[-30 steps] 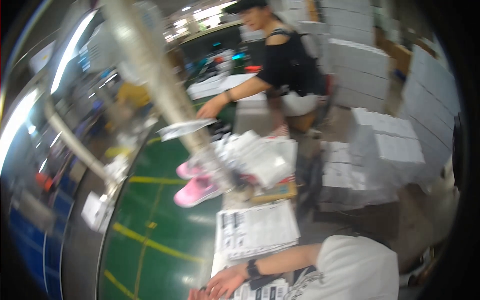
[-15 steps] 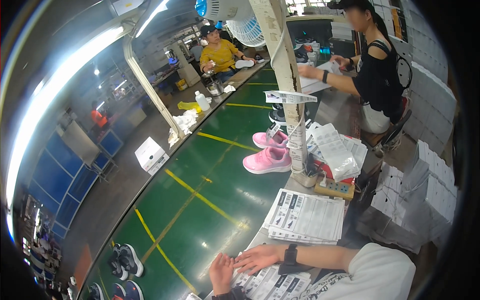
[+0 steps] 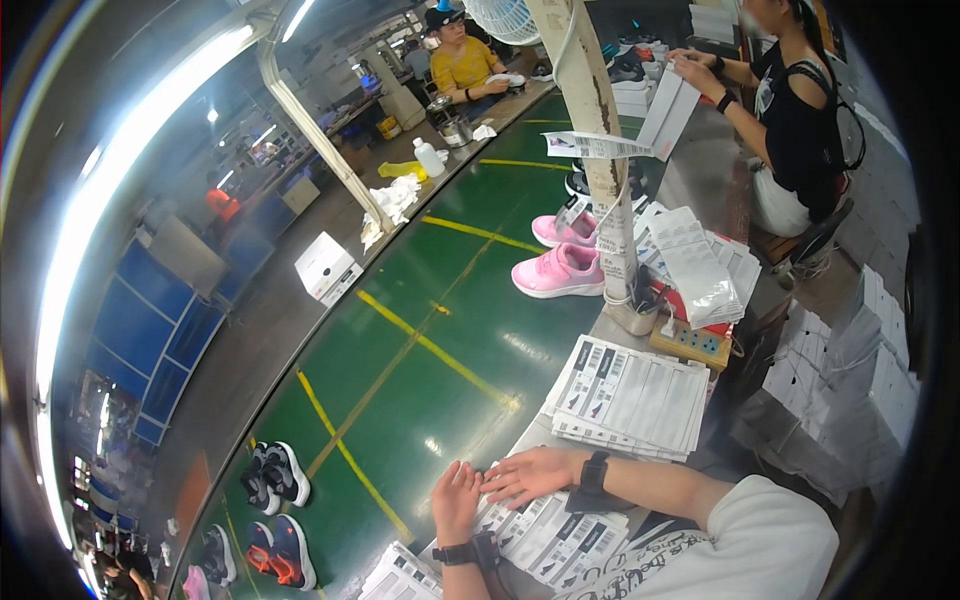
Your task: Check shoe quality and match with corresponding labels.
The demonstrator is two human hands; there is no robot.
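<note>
My left hand (image 3: 457,498) is open at the near edge of the green conveyor belt (image 3: 400,400), palm partly turned up and fingers slightly curled. Close beside it, my right hand (image 3: 532,476) lies open, its fingers stretched toward the left one. Neither hand holds anything. Below both hands are printed label sheets (image 3: 560,545) with barcodes. Another stack of label sheets (image 3: 632,398) lies just beyond my right forearm, and more sheets (image 3: 398,577) sit left of my left wrist. A pair of pink shoes (image 3: 558,270) stands farther along the belt, by the post.
A pale post (image 3: 600,150) rises at the belt's right edge, beside a power strip (image 3: 690,343). Dark shoes (image 3: 275,475) and navy-orange shoes (image 3: 282,552) sit at the left. A white box (image 3: 328,268) stands across the belt. Two co-workers sit farther along.
The view has shifted, so the scene sits higher and slightly right. My hands keep nearly the same open pose. The co-worker in black now holds up a white folded card piece.
</note>
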